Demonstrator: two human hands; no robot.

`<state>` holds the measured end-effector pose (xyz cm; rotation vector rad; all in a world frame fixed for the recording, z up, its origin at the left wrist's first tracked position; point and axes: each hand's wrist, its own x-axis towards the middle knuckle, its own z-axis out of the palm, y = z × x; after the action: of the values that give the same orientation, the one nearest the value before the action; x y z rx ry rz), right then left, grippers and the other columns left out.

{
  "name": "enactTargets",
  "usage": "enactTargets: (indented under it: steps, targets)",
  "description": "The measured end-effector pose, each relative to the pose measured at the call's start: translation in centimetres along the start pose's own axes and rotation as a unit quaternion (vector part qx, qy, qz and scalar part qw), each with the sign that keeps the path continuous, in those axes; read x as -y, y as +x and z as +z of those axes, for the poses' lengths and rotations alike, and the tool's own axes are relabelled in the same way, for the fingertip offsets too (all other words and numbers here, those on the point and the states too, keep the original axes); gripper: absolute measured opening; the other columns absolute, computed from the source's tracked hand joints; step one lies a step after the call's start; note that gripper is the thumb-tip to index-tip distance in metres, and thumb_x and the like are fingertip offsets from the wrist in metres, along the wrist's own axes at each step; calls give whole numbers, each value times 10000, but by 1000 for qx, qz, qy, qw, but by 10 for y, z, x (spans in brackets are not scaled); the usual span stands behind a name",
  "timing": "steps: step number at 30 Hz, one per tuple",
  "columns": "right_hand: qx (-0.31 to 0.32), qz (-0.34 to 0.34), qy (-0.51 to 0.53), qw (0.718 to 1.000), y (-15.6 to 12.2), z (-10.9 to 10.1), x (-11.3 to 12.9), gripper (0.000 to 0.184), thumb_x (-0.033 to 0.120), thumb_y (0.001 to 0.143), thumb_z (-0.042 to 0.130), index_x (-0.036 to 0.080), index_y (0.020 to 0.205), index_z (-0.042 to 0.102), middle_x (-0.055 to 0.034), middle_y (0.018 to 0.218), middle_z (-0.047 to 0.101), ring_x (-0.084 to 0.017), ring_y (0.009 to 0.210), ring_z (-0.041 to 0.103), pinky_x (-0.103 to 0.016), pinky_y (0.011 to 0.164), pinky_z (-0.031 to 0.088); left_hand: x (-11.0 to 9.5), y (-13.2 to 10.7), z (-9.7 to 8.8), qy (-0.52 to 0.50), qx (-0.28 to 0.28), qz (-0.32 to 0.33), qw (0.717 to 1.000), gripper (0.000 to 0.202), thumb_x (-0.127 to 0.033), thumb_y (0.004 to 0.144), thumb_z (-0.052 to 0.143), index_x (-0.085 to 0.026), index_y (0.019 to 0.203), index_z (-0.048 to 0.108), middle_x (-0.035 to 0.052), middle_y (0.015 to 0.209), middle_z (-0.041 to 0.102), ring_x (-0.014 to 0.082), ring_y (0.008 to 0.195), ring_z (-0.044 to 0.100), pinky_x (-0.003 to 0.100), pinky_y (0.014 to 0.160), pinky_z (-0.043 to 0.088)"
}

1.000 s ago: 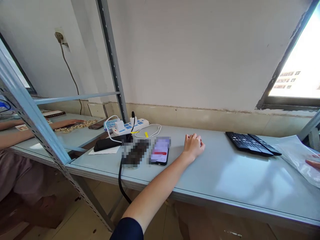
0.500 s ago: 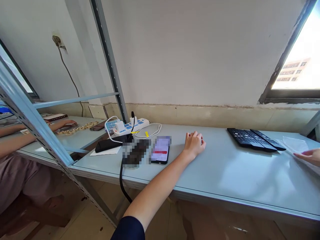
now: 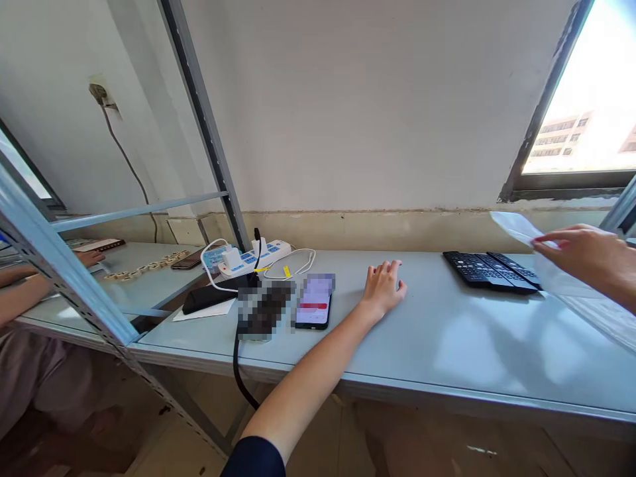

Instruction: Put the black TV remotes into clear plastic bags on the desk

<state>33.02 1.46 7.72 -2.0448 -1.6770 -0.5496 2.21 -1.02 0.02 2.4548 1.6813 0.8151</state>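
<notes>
My left hand rests on the table with its fingers apart and holds nothing. Just left of it lies a phone with a lit screen, partly blurred out. At the right, my right hand pinches a clear plastic bag by its edge, lifted above the table top. The lower part of the bag trails down to the right and out of view. Beside the bag, a folding black keyboard lies spread on the table.
A white power strip with plugs and cables stands at the back left. Near it are a black case and a white paper. A metal rack post crosses at the left. Another person's arms rest at the neighbouring table.
My right hand has come further into view, raising the plastic bag up and to the left. The fingers of my left hand have uncurled. The view has shifted slightly.
</notes>
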Motion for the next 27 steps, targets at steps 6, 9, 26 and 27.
enactTargets:
  steps: [6, 9, 26, 27]
  targets:
    - [171, -108, 204, 958, -17, 12, 122, 225, 358, 728, 612, 203, 771, 768, -43, 735, 719, -181, 681, 611, -267, 614, 451, 3, -2, 1, -1, -8, 47, 999, 522, -142, 816, 489, -194, 1310, 329, 106, 1289, 511, 227, 1175, 499, 382, 978, 376]
    - [246, -224, 273, 903, -31, 45, 158, 314, 454, 723, 586, 186, 696, 748, -11, 603, 670, -165, 583, 573, -264, 570, 438, 6, -1, 4, 22, -30, 58, 998, 501, -145, 780, 540, -181, 1249, 367, 130, 1331, 462, 244, 1229, 445, 384, 989, 374]
    - [101, -93, -19, 990, -27, 79, 106, 298, 278, 788, 519, 118, 956, 707, -206, 1062, 647, -341, 1023, 579, -430, 797, 453, 9, 6, 9, 186, 81, 144, 969, 305, -265, 920, 513, -232, 1222, 523, 31, 1074, 656, 172, 1024, 603, 276, 855, 439]
    - [115, -90, -40, 989, -28, 80, 105, 289, 282, 795, 513, 110, 920, 709, -212, 1040, 652, -341, 1008, 585, -429, 788, 451, 8, 7, 10, 202, 81, 148, 965, 310, -263, 923, 506, -239, 1232, 526, 32, 1066, 656, 170, 1017, 603, 270, 842, 439]
